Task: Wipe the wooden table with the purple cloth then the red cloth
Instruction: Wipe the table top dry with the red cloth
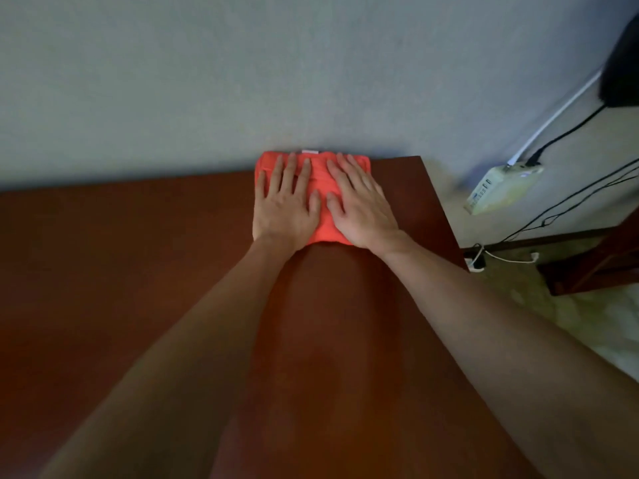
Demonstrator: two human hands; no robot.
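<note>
A folded red cloth (320,181) lies on the dark wooden table (138,254), at the far edge near the table's right corner, against the wall. My left hand (285,202) rests flat on the cloth's left half, fingers spread. Beside it, my right hand (359,202) presses flat on the right half, fingers apart. Both palms push down on the cloth rather than gripping it. A small white tag (310,152) shows at the cloth's far edge. No purple cloth is in view.
A grey wall (242,81) stands right behind the table's far edge. To the right, on the floor, lies a white power strip (501,188) with black and white cables. A dark wooden furniture piece (587,267) stands at the right.
</note>
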